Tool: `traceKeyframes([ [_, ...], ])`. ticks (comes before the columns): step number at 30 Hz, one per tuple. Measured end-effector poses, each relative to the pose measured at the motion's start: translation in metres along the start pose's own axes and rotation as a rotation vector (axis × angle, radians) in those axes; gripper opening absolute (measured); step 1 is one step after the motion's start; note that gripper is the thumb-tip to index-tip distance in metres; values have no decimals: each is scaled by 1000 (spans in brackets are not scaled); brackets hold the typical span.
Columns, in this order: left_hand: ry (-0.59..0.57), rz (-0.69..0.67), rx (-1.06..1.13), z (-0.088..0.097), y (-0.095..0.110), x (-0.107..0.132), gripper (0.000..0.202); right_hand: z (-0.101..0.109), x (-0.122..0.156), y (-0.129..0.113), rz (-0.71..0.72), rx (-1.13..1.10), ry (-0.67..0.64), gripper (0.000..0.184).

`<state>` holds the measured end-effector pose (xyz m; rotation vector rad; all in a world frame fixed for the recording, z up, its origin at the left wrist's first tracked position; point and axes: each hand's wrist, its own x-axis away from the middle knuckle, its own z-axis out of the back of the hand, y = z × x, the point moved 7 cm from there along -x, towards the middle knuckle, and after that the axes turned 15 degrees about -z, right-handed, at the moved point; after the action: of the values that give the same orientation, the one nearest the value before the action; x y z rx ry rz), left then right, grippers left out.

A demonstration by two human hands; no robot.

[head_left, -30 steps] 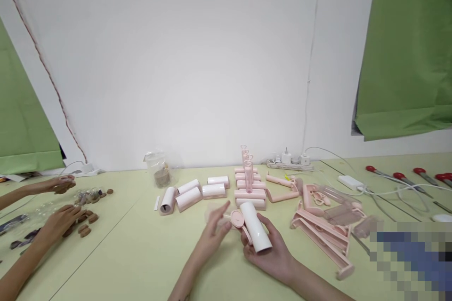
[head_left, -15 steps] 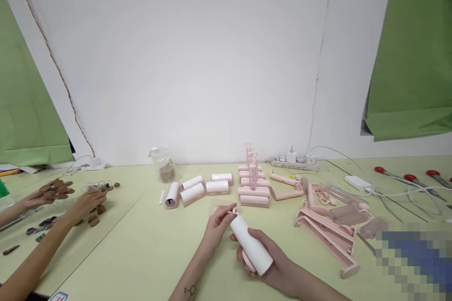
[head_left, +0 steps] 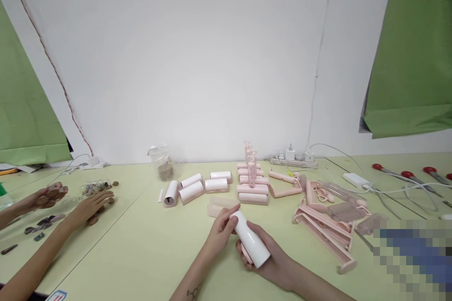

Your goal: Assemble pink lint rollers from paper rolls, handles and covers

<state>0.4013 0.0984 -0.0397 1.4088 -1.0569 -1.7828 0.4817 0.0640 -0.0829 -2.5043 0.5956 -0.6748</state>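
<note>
Closest in, the right hand (head_left: 273, 263) cradles a white roll (head_left: 251, 243) from below, its fingers wrapped tight on it, so the roll lies tilted just above the desk (head_left: 141, 244) with its far end free. The left hand (head_left: 219, 234) meets that end, fingers pinched together on its rim to steady it. A pink frame (head_left: 246, 256) sits pressed between roll and palm. Just beyond lies a clear cover (head_left: 221, 206), then spare rolls (head_left: 192, 189) and stacked pink rollers (head_left: 252, 189), sorted by kind within reach. Far left, a co-worker's hands (head_left: 88, 204) handle small brown pieces.
</note>
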Motion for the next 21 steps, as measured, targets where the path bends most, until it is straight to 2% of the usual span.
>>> traceKeyframes([
  [4,37,27,38,-2,-1,2,50,2,-1,-1,46,33,37,32],
  [7,57,-19,3,-3,5,4,46,1,2,-3,91,50,46,30],
  [9,52,-51,-16,-5,8,5,42,0,4,-3,107,48,48,29],
  [13,35,-12,-4,-4,6,5,41,-3,6,-7,122,12,48,32],
  [16,177,-88,-66,12,12,3,40,2,5,-17,166,-74,49,34],
  [19,376,-120,-57,29,14,5,41,21,5,-34,296,-149,119,16],
  [21,449,-100,-27,34,11,8,43,34,5,-42,359,-180,168,13],
])
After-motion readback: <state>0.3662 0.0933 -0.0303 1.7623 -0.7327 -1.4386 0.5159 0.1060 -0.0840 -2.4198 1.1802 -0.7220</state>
